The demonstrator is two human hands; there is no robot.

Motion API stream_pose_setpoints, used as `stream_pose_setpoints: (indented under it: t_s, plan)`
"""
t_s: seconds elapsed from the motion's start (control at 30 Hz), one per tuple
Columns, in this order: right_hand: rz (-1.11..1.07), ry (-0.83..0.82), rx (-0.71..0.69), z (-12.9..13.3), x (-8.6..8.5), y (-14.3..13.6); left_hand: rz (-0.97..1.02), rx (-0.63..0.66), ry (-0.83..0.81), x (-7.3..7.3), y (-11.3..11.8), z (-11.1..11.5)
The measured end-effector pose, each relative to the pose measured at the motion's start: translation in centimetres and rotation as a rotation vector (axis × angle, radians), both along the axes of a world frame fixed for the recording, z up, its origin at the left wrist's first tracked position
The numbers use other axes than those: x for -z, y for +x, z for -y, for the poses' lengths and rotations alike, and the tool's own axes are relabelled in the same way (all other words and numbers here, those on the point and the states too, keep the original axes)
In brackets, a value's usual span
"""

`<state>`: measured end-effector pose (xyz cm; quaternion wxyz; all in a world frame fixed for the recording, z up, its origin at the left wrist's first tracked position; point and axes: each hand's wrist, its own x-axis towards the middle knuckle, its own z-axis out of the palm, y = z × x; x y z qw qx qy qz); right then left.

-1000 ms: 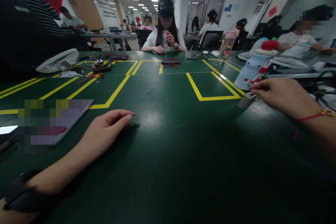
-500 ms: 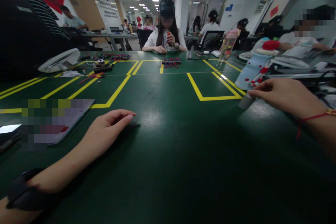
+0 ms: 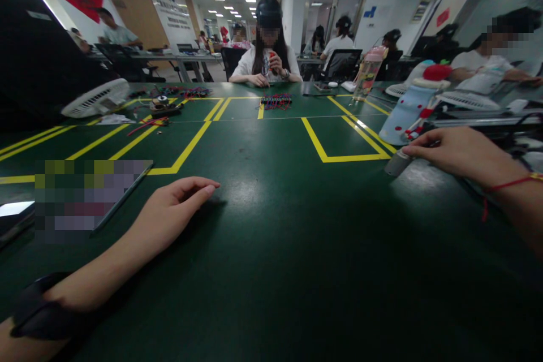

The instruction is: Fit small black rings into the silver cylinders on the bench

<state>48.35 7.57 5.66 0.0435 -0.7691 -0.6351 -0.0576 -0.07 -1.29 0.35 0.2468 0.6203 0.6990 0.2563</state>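
Observation:
My right hand [image 3: 456, 150] pinches a small grey cylindrical object [image 3: 397, 164] by its upper end. The object leans at the right side of the dark green table [image 3: 271, 249], close to the blue bottle [image 3: 405, 113] with red dots and a red top. My left hand [image 3: 176, 206] lies on the left part of the table with its thumb and fingers closed together; nothing shows between them. Beyond its wrist, a tablet-like device [image 3: 127, 178] with a partly blurred screen lies flat at the left.
Yellow tape lines [image 3: 354, 159] mark the table. Wired parts [image 3: 276, 102] lie at the far middle, with more wires and a small device [image 3: 160, 103] far left. A white fan [image 3: 97, 98], a clear bottle [image 3: 368, 76] and a seated person [image 3: 268, 51] are beyond.
Both hands stay almost where they were. The red string on my right wrist has shifted slightly, and the grey object has barely moved.

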Motion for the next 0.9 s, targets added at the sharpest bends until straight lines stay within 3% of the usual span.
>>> stream_pose_setpoints:
  t_s: [0.2,0.53,0.9]
  plan:
    - [-0.05,0.022,0.039,0.1,-0.2,-0.1,-0.007,-0.001,-0.006,-0.6,0.4,0.3]
    - [-0.108,0.067,-0.07,1.0,-0.4,-1.5,0.011,0.016,-0.001,-0.3,0.3,0.4]
    - [-0.187,0.025,-0.159,0.3,0.8,-0.7,-0.004,0.005,0.008,0.2,-0.1,0.0]
